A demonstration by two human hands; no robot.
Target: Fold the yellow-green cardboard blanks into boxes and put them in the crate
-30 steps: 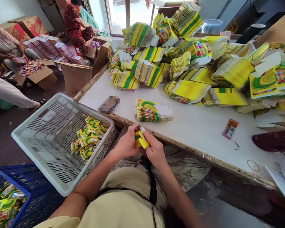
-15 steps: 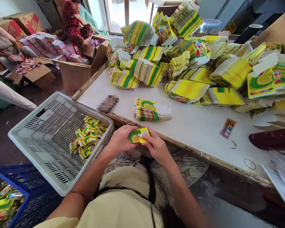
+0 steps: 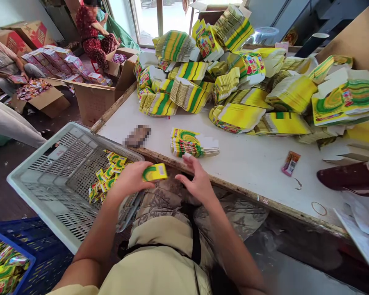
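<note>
Left hand grips yellow-green carton by one end; right hand, spread and empty, beside flattened-carton stack, presumably edge-set for reach.

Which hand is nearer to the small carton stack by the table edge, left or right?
Right. The right hand is open just in front of the carton stack, close to it; the left hand holds a yellow packet farther to the left.

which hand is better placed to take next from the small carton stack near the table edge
Probably the right hand: it looks empty, open and close to the small carton stack, while the left hand holds a yellow box.
</note>
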